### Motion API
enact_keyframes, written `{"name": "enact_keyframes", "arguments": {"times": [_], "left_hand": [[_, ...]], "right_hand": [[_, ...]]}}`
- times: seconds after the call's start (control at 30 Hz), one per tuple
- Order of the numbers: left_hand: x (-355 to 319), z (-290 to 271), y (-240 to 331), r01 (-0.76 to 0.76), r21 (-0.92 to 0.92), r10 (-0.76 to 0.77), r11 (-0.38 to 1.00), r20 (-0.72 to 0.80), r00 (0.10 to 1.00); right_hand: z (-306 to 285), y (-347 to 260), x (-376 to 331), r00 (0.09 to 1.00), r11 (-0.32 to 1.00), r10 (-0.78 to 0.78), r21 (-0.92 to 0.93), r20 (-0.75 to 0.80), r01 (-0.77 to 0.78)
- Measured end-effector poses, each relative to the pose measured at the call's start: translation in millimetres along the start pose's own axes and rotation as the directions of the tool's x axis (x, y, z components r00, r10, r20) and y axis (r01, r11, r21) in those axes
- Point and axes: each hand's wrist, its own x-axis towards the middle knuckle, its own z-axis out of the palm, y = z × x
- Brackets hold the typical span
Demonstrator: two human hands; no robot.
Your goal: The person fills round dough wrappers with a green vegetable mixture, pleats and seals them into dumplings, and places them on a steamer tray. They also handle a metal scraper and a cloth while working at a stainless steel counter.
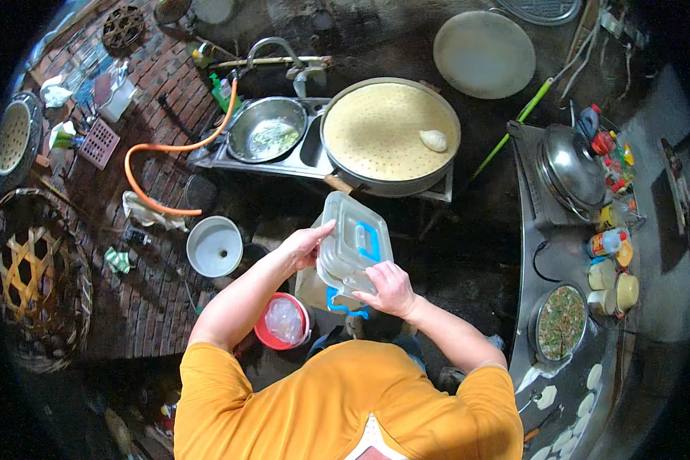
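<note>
My left hand (305, 244) grips the left edge of a clear plastic lid (354, 239) with blue clasps, which is tilted up. My right hand (391, 290) holds the lid's lower right corner. Under the lid sits a clear box (322, 295) with a blue clasp, mostly hidden by the lid and my hands. Beyond them a wide round steamer tray (376, 130) holds one pale dumpling (433, 140).
A metal bowl (267, 129) sits in the sink beside an orange hose (169, 147). A white bucket (215, 245) and a red bucket (284, 322) stand at my left. Woven baskets (34, 280) lie far left. The right counter (530, 253) carries a pot lid (571, 165), bottles, a filling bowl (561, 322) and dough rounds (567, 438).
</note>
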Motion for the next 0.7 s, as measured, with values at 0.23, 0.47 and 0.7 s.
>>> {"name": "enact_keyframes", "arguments": {"times": [0.23, 0.47, 0.7], "left_hand": [[-39, -5, -16, -0.04, 0.014, 0.042, 0.999, -0.233, 0.972], [-81, 3, -21, -0.092, 0.458, 0.265, 0.884, -0.33, 0.906], [-136, 24, -20, -0.302, 0.534, 0.385, 0.79, -0.047, 0.922]], "right_hand": [[22, 2, -12, 0.983, 0.977, -0.108, 0.2, 0.15, 0.076], [8, 59, 31, 0.999, 0.992, 0.042, 0.117, 0.0, -0.042], [-45, 133, 122, 0.75, 0.853, 0.127, 0.315, 0.649, -0.417]]}}
